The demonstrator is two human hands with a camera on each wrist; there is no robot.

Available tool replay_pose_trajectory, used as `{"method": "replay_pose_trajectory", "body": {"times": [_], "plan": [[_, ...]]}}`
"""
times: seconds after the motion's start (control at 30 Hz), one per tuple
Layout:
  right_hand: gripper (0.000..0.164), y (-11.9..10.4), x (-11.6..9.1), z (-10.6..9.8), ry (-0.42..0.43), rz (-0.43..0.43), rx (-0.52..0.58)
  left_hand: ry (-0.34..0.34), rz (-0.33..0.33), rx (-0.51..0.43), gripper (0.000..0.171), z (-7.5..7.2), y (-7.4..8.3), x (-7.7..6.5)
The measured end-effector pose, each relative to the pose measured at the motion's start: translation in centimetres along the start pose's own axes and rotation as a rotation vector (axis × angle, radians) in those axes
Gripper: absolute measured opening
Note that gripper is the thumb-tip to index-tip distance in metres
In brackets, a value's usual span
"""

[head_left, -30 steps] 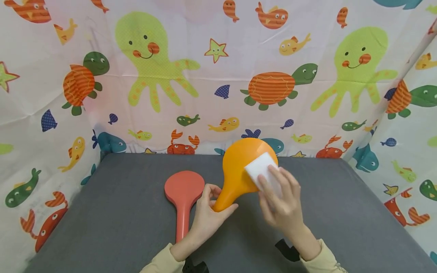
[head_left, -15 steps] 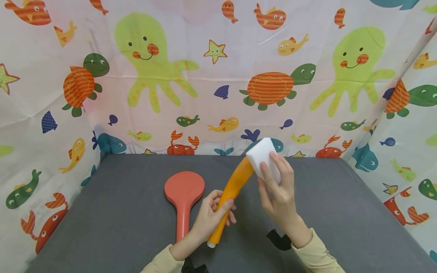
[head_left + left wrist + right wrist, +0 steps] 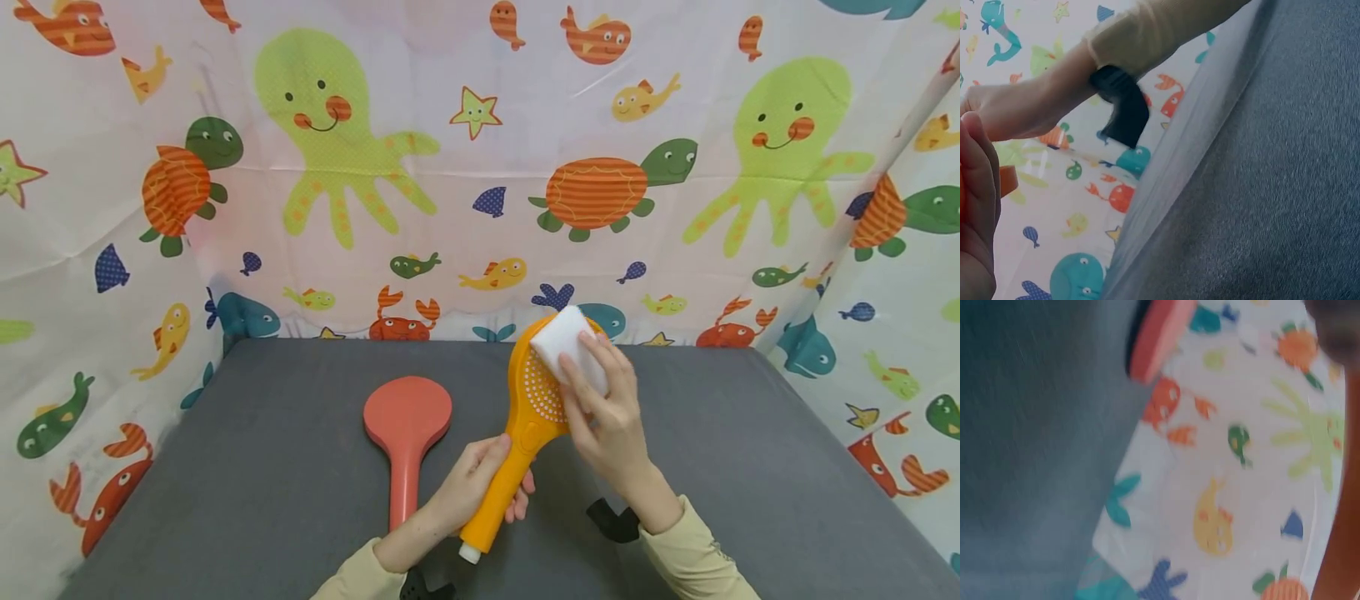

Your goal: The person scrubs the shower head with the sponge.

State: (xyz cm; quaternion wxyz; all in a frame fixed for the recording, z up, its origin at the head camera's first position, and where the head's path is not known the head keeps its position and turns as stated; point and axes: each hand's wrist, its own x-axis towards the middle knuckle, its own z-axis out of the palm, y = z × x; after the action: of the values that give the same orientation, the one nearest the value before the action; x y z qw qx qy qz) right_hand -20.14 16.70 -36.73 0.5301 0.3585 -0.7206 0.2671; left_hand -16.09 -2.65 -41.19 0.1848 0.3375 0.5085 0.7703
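Note:
An orange shower head (image 3: 525, 437) with a white dotted spray face and a white end on its handle is held up above the grey table. My left hand (image 3: 472, 483) grips its handle, thumb in front and fingertips showing on the far side. My right hand (image 3: 611, 417) holds a white sponge block (image 3: 568, 343) against the spray face, covering its upper right part. In the left wrist view, the left hand (image 3: 977, 206) appears at the left edge, with the right forearm beyond. The right wrist view is blurred and does not plainly show the right hand's grip.
A coral-red shower-head-shaped object (image 3: 407, 417) lies face down on the grey table (image 3: 285, 483), left of my left hand. A curtain (image 3: 480, 208) printed with sea animals stands behind the table and along both sides. Dark straps sit near both wrists.
The shower head has been turned over from its smooth back, through edge-on, to its dotted face. My left hand has shifted along the handle. The sponge stays in my right hand, against the head.

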Motion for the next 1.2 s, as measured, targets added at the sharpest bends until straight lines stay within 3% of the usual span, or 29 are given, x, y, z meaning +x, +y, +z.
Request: {"method": "replay_pose_trajectory", "body": {"times": [0.1,0.17,0.33,0.43,0.5,0.67,0.73,0.93,1.03,1.1,1.2], "plan": [[0.033,0.8,0.3,-0.5,0.015,0.091,-0.041,-0.011,-0.017,-0.006,0.045,0.1,-0.1,0.0],[0.034,0.7,0.3,-0.5,0.004,0.099,-0.034,-0.007,-0.045,-0.004,0.045,0.1,-0.1,0.0],[0.031,-1.1,0.0,0.0,-0.087,-0.027,0.099,-0.002,-0.069,0.008,0.052,0.1,-0.1,0.1],[0.030,-1.4,0.0,0.1,-0.124,-0.057,0.116,-0.003,-0.067,0.005,0.055,0.2,-0.1,0.1],[0.030,-0.8,0.1,-0.1,-0.100,-0.025,0.091,-0.008,-0.063,0.001,0.055,0.3,-0.1,0.1],[0.036,1.5,0.2,-0.9,0.004,0.152,-0.011,-0.018,-0.074,-0.014,0.054,0.4,-0.1,0.0],[0.037,1.6,-0.1,-0.9,0.005,0.171,-0.017,-0.017,-0.075,-0.007,0.053,0.4,-0.1,-0.1],[0.031,-1.3,-0.5,-0.1,-0.127,0.025,0.092,-0.010,-0.063,0.037,0.058,0.3,-0.2,0.1],[0.031,-1.8,0.0,0.0,-0.153,0.000,0.108,-0.015,-0.071,0.033,0.059,0.3,-0.2,0.1],[0.031,-1.1,0.3,-0.1,-0.119,0.032,0.073,-0.021,-0.075,0.024,0.057,0.4,-0.2,0.0],[0.034,0.5,0.6,-0.5,-0.041,0.145,0.007,-0.024,-0.067,0.012,0.055,0.4,-0.2,-0.1]]}}
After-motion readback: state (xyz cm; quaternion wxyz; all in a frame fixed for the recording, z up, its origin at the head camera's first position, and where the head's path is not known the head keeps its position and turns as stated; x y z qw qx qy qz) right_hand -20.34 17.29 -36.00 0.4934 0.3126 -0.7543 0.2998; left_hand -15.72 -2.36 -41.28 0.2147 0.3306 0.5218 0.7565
